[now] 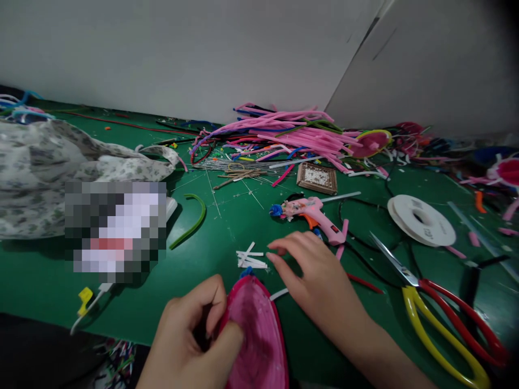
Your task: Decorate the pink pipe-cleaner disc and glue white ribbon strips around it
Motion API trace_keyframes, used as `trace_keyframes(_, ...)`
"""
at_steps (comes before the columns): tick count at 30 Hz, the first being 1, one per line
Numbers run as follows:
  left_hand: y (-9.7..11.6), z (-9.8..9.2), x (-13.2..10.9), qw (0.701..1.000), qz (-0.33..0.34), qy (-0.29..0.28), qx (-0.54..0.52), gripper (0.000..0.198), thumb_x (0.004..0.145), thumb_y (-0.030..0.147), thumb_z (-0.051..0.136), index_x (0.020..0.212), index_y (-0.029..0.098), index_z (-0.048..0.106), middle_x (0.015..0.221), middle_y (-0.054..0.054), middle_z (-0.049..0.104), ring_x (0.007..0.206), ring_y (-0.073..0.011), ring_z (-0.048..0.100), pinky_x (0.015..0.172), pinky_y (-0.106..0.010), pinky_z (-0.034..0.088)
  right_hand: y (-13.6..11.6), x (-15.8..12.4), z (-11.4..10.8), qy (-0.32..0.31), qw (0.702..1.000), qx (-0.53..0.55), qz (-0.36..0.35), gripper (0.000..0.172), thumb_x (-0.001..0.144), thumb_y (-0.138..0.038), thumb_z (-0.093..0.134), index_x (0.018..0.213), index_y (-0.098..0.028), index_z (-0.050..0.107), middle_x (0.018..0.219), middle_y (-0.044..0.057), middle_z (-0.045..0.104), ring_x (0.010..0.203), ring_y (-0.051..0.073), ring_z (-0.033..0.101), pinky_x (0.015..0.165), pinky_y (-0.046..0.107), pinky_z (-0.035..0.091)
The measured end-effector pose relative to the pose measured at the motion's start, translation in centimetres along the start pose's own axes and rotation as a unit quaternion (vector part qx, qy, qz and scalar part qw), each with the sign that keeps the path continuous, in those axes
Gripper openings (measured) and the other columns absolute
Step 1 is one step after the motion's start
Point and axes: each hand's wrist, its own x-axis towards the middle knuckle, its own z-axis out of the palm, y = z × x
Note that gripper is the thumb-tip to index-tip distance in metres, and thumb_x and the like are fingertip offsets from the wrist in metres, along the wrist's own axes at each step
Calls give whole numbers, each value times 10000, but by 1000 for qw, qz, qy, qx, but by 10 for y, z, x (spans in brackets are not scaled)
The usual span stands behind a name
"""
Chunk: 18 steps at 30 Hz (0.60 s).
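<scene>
My left hand is closed on the edge of a pink oval piece, pinching it between thumb and bent fingers. The piece has a deep pink rim and a small blue tuft at its far tip. A small pile of short white strips lies just beyond that tip. My right hand hovers at the right of these strips, thumb and forefinger apart, with nothing visible between them. Beside the pink piece, a pale strip pokes out below the right hand. A pink glue gun rests just past the right hand.
Scissors with red and yellow handles and a white ribbon spool lie at right. Pink pipe cleaners are heaped at the back near a small brown tray. A green pipe cleaner and floral cloth are at left.
</scene>
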Motion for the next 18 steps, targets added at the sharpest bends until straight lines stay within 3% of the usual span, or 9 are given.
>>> trace_keyframes(4, -1, -2, -2, 999, 21, -11, 33, 246, 627, 167, 452, 530, 225, 234, 468, 70, 259, 440, -88, 263, 424, -219, 211, -2, 35, 10, -134, 989, -62, -18, 122, 858, -222, 575, 964, -175, 613, 950, 57, 612, 927, 230, 519, 746, 341, 432)
trace_keyframes(8, 2, -4, -6, 998, 20, 10, 55, 247, 628, 196, 445, 528, 225, 222, 466, 73, 249, 442, -86, 259, 429, -221, 206, -2, 51, 12, -213, 972, -84, -44, 105, 850, -281, 601, 892, -186, 607, 931, 53, 602, 925, 212, 519, 743, 319, 421)
trace_keyframes(12, 2, -10, -8, 996, 1, 63, 60, 248, 647, 231, 439, 540, 225, 216, 483, 75, 234, 460, -86, 243, 447, -224, 203, 3, 55, 4, -197, 977, -71, -30, 93, 857, -245, 589, 784, -188, 580, 871, 34, 613, 875, 190, 539, 724, 302, 413)
trace_keyframes(14, -1, -13, -7, 997, 0, 53, 60, 243, 651, 229, 440, 543, 228, 223, 484, 75, 240, 458, -87, 249, 438, -220, 202, 6, 52, -3, -168, 985, -35, -4, 87, 857, -217, 579, 776, -185, 572, 839, 21, 629, 831, 176, 561, 715, 296, 421)
trace_keyframes(16, -5, -16, -5, 998, 3, 40, 58, 241, 654, 222, 444, 544, 230, 229, 484, 73, 249, 457, -89, 262, 425, -214, 207, 10, 45, -13, -132, 991, 3, 14, 55, 859, -191, 553, 821, -187, 593, 824, 14, 654, 809, 165, 587, 715, 289, 438)
trace_keyframes(18, -7, -17, -3, 998, 6, 37, 54, 247, 658, 221, 449, 545, 231, 230, 487, 72, 250, 459, -90, 268, 419, -209, 215, 12, 35, -22, -101, 994, 26, 15, 145, 867, -167, 508, 953, -197, 621, 914, 26, 683, 886, 169, 611, 758, 291, 455)
